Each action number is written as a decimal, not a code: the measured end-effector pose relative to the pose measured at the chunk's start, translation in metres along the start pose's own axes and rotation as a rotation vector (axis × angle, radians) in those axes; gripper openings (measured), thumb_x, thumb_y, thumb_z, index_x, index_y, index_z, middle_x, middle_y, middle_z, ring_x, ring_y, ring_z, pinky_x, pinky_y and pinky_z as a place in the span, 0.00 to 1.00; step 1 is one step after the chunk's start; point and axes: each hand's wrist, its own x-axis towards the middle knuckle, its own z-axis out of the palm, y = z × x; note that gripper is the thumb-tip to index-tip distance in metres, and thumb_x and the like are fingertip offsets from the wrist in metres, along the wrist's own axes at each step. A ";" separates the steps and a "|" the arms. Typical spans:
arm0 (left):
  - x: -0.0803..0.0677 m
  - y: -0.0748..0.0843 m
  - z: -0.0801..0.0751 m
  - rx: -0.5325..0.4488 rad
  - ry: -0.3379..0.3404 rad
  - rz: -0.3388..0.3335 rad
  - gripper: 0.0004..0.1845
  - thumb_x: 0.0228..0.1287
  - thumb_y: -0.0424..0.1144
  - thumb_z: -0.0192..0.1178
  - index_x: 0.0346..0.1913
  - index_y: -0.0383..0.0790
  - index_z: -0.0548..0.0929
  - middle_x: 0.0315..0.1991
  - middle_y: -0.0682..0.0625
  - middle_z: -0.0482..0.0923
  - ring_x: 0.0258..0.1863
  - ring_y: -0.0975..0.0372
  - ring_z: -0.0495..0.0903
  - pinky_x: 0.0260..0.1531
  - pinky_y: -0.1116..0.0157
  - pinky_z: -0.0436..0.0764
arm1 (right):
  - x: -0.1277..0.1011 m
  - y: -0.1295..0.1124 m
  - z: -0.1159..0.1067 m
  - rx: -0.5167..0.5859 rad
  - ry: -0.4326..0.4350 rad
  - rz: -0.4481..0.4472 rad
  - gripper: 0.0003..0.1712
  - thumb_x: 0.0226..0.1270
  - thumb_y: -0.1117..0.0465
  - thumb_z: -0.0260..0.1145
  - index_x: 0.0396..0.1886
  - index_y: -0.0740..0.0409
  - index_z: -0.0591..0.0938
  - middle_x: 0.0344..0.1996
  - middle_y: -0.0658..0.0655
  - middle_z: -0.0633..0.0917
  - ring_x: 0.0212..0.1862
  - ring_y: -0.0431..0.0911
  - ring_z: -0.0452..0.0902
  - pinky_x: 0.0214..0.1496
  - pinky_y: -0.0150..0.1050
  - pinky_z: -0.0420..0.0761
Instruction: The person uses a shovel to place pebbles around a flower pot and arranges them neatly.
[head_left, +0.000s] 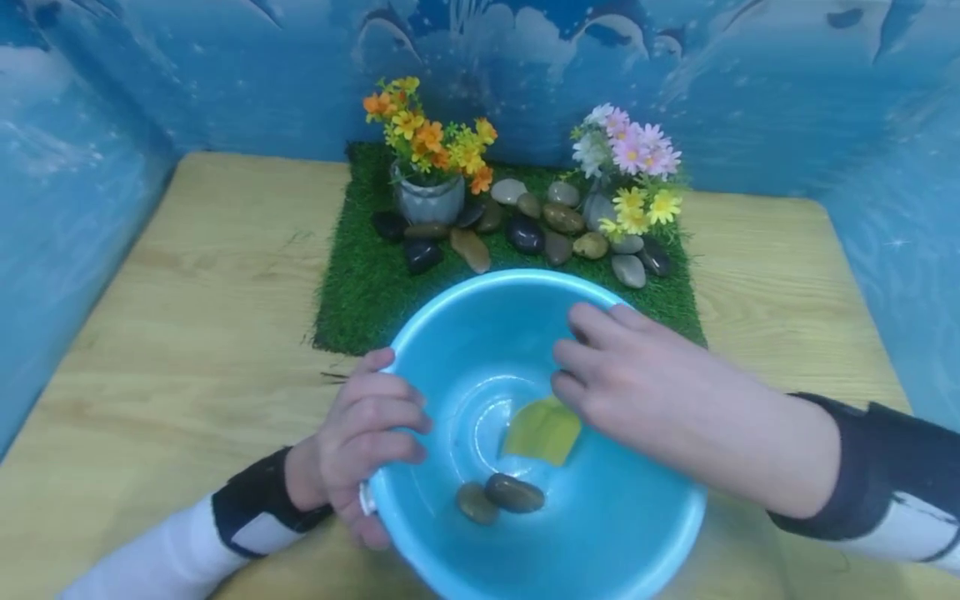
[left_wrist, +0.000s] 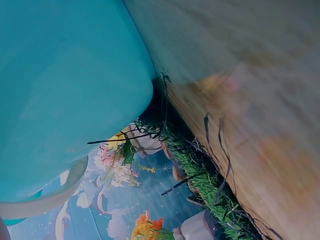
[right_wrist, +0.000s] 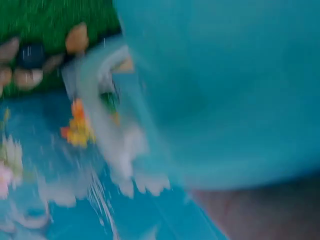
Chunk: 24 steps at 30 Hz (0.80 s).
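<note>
A light-blue bucket (head_left: pixel 630 533) stands in front of me, tilted slightly in the head view. My left hand (head_left: pixel 375 442) grips its left rim, fingers over the edge and thumb outside. Over the bucket's right side, my right hand (head_left: pixel 622 367) has its fingers curled down, pinching what looks like a thin yellow cloth (head_left: pixel 542 432); the fingertips are hidden. Two brown stones (head_left: pixel 514 493) lie together at the bottom of the bucket. In the left wrist view the bucket's outer wall (left_wrist: pixel 70 90) and whitish handle (left_wrist: pixel 60 192) show. The right wrist view is blurred, with the wall (right_wrist: pixel 225 90) filling much of it.
Behind the bucket lies a green turf mat (head_left: pixel 360 292) with several smooth stones (head_left: pixel 525 234). On it stand a grey pot (head_left: pixel 431 200) of orange and yellow flowers (head_left: pixel 427 137) and a bunch of pink, white and yellow flowers (head_left: pixel 637 154). Blue printed walls (head_left: pixel 262 92) enclose the wooden table (head_left: pixel 187 333).
</note>
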 end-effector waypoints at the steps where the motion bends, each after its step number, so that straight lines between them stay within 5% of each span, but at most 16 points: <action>1: 0.002 -0.001 0.001 0.002 0.001 0.002 0.28 0.75 0.58 0.40 0.29 0.37 0.74 0.28 0.43 0.76 0.32 0.53 0.73 0.65 0.50 0.65 | 0.002 0.001 0.002 0.006 -0.009 -0.014 0.10 0.53 0.66 0.77 0.31 0.56 0.82 0.27 0.50 0.75 0.34 0.49 0.58 0.34 0.40 0.64; 9: -0.025 0.003 -0.007 -0.018 -0.028 -0.035 0.31 0.71 0.64 0.43 0.31 0.37 0.77 0.32 0.42 0.80 0.36 0.49 0.75 0.63 0.43 0.65 | 0.009 0.005 0.014 0.124 -0.064 -0.121 0.08 0.53 0.65 0.75 0.30 0.52 0.83 0.24 0.46 0.75 0.30 0.45 0.57 0.35 0.37 0.60; 18: -0.001 0.000 0.000 -0.025 -0.007 -0.003 0.29 0.74 0.59 0.40 0.29 0.37 0.74 0.28 0.44 0.76 0.33 0.53 0.73 0.65 0.50 0.64 | -0.005 0.033 -0.009 0.429 0.043 -0.106 0.08 0.65 0.57 0.70 0.43 0.44 0.85 0.38 0.37 0.80 0.41 0.36 0.63 0.41 0.34 0.70; 24: -0.016 -0.002 -0.001 -0.010 0.012 0.007 0.30 0.72 0.62 0.43 0.29 0.38 0.76 0.30 0.42 0.79 0.34 0.50 0.75 0.63 0.45 0.66 | -0.018 0.063 -0.017 0.606 0.027 -0.035 0.11 0.70 0.57 0.66 0.49 0.35 0.83 0.42 0.28 0.79 0.43 0.29 0.68 0.43 0.29 0.70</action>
